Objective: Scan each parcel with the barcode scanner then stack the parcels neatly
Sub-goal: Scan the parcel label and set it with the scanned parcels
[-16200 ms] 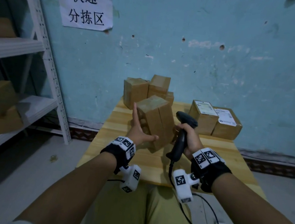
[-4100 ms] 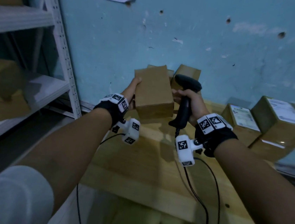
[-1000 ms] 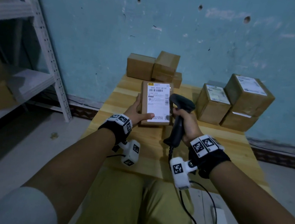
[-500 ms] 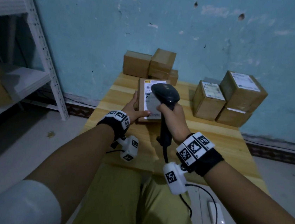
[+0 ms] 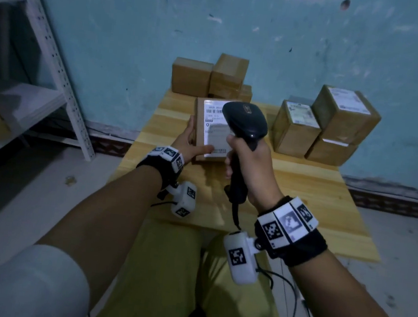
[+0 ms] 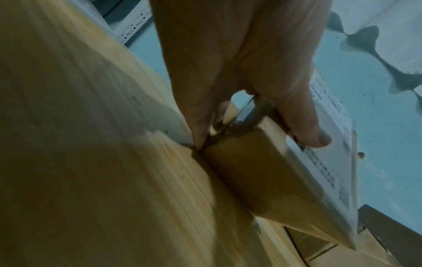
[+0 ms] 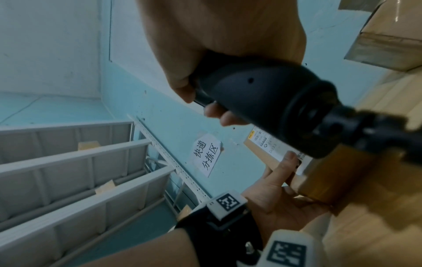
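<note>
Scanner (image 5: 246, 122) now nearer cardboard parcel (image 5: 213, 130)

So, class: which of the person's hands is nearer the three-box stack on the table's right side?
Right. The right hand, gripping the scanner, sits just left of the stack; the left hand holds the labelled parcel farther left.

Head view: high, looking forward and down over both forearms at the bench (image 5: 302, 195) and the far blue wall. Left wrist view: very near, low over the bench (image 6: 91, 162), looking along the fingers at the held parcel (image 6: 262, 180). Right wrist view: close behind the scanner (image 7: 262, 101), rolled sideways, facing left toward the shelving (image 7: 68, 171). All three share that parcel.
</note>
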Action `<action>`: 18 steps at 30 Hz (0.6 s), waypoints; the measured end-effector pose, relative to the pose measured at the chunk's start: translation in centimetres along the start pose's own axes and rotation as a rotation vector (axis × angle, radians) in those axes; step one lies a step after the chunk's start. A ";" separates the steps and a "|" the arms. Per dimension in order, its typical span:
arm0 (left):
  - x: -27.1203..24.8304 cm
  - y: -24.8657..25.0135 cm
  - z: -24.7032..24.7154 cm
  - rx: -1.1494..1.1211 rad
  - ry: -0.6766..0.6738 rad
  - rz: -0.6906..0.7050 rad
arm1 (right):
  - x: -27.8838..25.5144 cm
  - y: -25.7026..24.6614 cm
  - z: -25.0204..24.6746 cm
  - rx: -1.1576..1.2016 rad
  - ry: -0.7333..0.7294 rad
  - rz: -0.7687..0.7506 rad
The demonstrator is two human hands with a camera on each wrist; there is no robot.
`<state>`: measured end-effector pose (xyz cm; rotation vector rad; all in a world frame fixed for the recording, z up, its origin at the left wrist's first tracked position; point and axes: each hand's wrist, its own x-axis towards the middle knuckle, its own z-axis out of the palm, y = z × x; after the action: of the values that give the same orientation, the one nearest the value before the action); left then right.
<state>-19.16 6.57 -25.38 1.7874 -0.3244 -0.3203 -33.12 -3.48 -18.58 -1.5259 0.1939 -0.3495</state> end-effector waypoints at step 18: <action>0.6 -0.8 0.1 -0.038 -0.004 0.004 | -2.6 0.3 -1.2 0.173 -0.221 0.096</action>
<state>-18.58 6.39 -26.22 1.7489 -0.3227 -0.3257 -35.91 -3.77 -19.14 -1.3672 0.0604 -0.1162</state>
